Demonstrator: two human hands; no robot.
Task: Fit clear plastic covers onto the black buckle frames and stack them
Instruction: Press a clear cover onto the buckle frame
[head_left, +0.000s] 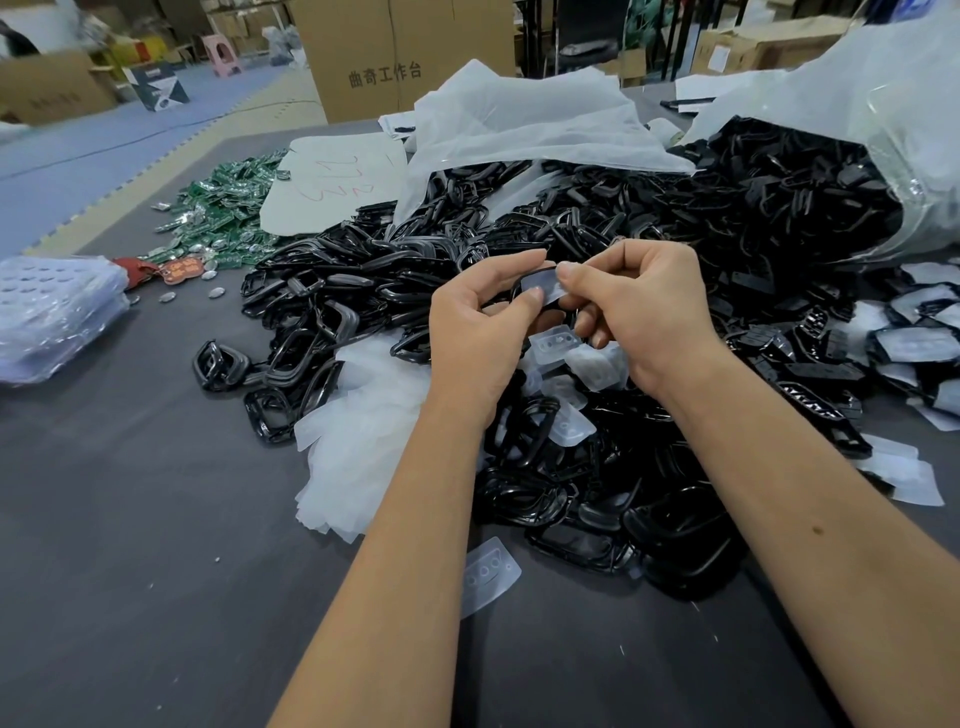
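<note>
- While both hands work above the heap in the head view, the left hand (480, 312) pinches the left end of a black buckle frame (540, 270), and the right hand (631, 306) pinches a clear plastic cover (540, 287) against its face.
- Cover and frame lie between the two grips, long axis left to right; the right thumb seems nearer the unseated edge.
- Loose covers (556, 343) lie just below on the desk (130, 571).
- Far off, a cardboard box (384, 57) reads "曲奇工作台".
</note>
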